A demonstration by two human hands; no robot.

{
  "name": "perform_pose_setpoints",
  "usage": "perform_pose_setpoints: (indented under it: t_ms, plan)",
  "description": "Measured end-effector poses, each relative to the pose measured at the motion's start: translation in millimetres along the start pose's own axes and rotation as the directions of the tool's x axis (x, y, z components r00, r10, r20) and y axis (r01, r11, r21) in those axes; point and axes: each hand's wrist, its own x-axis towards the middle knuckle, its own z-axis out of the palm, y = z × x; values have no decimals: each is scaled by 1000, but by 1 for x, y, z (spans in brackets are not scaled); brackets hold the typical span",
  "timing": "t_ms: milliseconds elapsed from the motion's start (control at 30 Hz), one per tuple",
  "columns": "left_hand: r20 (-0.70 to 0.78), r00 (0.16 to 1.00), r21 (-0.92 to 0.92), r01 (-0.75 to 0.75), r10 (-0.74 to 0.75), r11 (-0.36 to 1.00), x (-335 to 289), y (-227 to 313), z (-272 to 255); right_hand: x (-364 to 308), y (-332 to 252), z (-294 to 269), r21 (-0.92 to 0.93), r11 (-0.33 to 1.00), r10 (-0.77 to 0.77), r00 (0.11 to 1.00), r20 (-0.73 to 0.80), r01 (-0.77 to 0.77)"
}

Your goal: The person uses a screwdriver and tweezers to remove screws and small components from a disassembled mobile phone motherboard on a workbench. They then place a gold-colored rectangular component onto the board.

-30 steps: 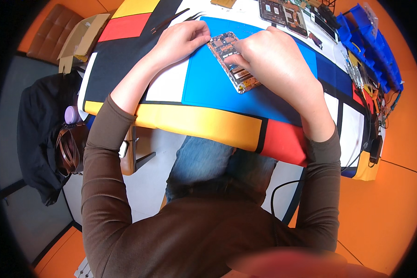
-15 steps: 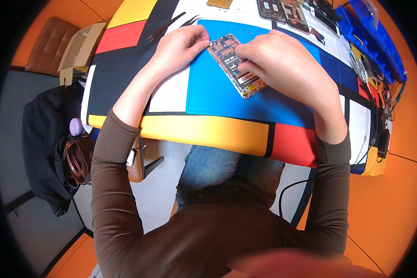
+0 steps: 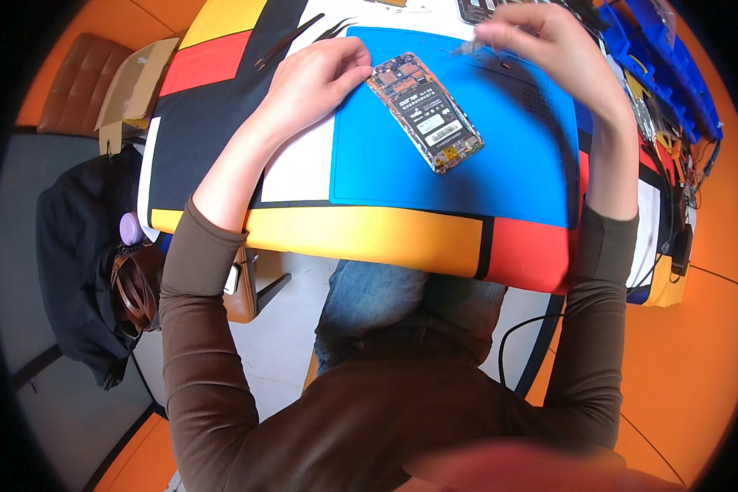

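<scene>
An opened smartphone [image 3: 422, 111] lies slantwise on a blue mat [image 3: 369, 176], its circuit board and black battery exposed. My left hand [image 3: 324, 78] rests beside its upper left corner, curled, with thumb and fingertips closed on that edge. Over the mat's far right part, apart from the phone, is my right hand [image 3: 541, 37]. Its fingers are pinched together, and a small greyish thing [image 3: 465, 49] shows at their tips, too blurred to name.
Dark tweezers [image 3: 291, 41] lie left of the mat. Partly behind my right hand is another phone part [image 3: 476, 10]. Blue bins [image 3: 664, 74] stand at the right edge, with tools [image 3: 644, 115] and cables beside them. A cardboard box [image 3: 131, 90] stands at the left.
My right hand has left the phone and moved away to the upper right, uncovering the battery. My left hand keeps its place at the phone's corner.
</scene>
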Motion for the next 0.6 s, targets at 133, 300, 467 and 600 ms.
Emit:
perform_pose_setpoints:
  t_ms: [133,300,467,600]
  plan:
    - [0,1000,-32,24,-24,999,-1,2,-1,15,39,19,473,822,389,919,-59,-317]
    - [4,999,-86,32,-31,996,-2,-3,0,39,100,70,481,876,177,946,-270,-26]
    - [-3,1000,-156,25,-26,988,-4,-4,0,42,128,80,602,799,193,939,-286,19]
    - [127,992,-77,3,7,997,3,1,-17,46,130,81,643,765,179,950,-258,31]
